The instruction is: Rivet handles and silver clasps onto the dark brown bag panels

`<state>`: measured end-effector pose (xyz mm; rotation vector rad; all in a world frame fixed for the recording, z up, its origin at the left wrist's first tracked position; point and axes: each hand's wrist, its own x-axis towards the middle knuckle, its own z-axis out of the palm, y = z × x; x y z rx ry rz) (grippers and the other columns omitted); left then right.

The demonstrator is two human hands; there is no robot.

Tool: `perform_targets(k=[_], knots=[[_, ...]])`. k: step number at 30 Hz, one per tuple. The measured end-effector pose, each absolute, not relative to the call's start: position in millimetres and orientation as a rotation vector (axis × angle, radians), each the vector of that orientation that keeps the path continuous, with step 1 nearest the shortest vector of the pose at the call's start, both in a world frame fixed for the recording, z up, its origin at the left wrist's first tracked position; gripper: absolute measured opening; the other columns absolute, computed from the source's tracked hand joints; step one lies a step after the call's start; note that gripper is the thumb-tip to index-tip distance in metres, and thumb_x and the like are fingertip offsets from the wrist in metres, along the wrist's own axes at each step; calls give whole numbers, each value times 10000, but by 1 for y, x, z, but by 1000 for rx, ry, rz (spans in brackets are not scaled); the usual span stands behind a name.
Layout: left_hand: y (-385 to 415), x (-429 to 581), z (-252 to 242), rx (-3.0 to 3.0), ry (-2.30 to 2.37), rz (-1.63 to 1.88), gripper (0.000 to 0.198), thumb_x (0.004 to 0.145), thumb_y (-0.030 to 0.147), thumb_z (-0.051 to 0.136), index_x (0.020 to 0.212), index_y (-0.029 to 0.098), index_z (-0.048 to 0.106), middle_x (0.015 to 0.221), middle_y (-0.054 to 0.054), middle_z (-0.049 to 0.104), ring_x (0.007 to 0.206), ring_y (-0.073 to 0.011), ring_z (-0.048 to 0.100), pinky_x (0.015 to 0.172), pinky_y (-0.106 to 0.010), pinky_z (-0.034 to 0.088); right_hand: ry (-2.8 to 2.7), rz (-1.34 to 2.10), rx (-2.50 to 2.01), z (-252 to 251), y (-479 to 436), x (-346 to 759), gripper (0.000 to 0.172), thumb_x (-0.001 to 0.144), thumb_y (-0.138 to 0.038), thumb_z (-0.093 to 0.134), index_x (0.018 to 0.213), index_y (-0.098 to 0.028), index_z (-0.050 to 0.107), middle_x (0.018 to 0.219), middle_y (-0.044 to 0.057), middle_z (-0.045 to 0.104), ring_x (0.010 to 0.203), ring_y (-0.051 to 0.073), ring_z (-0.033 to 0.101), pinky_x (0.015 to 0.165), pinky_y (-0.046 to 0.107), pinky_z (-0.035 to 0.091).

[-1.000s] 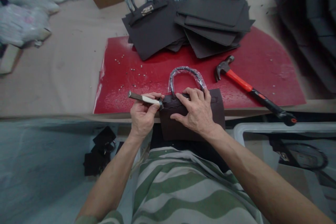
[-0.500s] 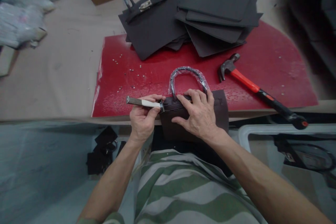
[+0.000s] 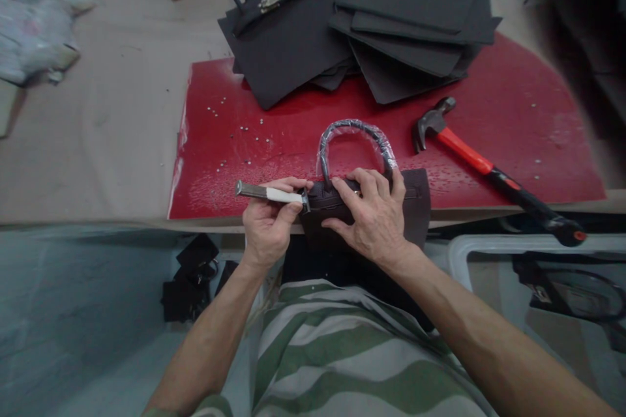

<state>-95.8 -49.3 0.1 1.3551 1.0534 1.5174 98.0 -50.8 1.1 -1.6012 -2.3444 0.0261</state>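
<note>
A dark brown handbag [image 3: 415, 208] lies flat at the near edge of the red mat [image 3: 303, 124], its plastic-wrapped handle [image 3: 355, 133] arching away from me. My right hand [image 3: 374, 218] presses on the bag's upper flap, fingers curled over the strap. My left hand [image 3: 267, 218] grips a slim metal tool with a white handle [image 3: 268, 193], its tip against the bag's left upper corner.
A hammer with a red and black handle [image 3: 489, 166] lies to the right on the mat. Two stacks of dark bags [image 3: 288, 32] and panels [image 3: 415, 19] sit at the far side. Small rivets [image 3: 244, 137] are scattered left. A white bin [image 3: 538, 287] stands lower right.
Both hands stay on the bag and tool with almost no shift. The view has tilted slightly, so the mat and stacks sit a little higher and to the right.
</note>
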Motion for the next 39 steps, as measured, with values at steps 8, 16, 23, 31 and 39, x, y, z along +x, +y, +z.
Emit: perform_targets(k=[8, 16, 23, 31, 39], knots=[[-48, -95, -1, 1391, 1032, 1496, 212, 870, 286, 732, 985, 192, 580, 1059, -77, 693, 983, -231, 720, 920, -427, 591, -2327, 52, -1604, 0, -50, 98, 737, 757, -595, 744, 1379, -248, 553, 1392, 139, 515, 1264, 349, 447, 1183, 594, 113], [-39, -103, 2, 1659, 1182, 1274, 184, 912, 301, 652, 1058, 206, 594, 1096, -94, 691, 1040, -242, 685, 954, -410, 557, -2332, 78, -1610, 4, -50, 98, 726, 761, -603, 735, 1369, -245, 560, 1374, 131, 523, 1260, 350, 436, 1182, 599, 118], [-28, -112, 1, 1735, 1172, 1149, 220, 930, 323, 611, 1113, 204, 589, 1093, -93, 694, 999, -237, 688, 926, -391, 561, -2322, 152, -1635, 11, -47, 97, 726, 766, -659, 697, 1350, -244, 583, 1320, 127, 541, 1230, 339, 440, 1169, 578, 165], [-24, -107, -1, 1804, 1137, 1223, 237, 942, 358, 608, 1095, 185, 554, 1050, -84, 702, 962, -215, 705, 916, -376, 561, -2283, 176, -1594, 10, -43, 96, 674, 777, -675, 671, 1291, -241, 626, 1292, 116, 566, 1212, 342, 438, 1151, 566, 164], [-27, -107, -5, 1886, 1116, 1257, 210, 977, 358, 549, 1090, 184, 515, 1051, -85, 693, 990, -205, 699, 912, -384, 564, -2334, 339, -1499, 20, -26, 103, 466, 834, -431, 628, 1256, -232, 638, 1248, 90, 574, 1182, 317, 434, 1106, 557, 200]])
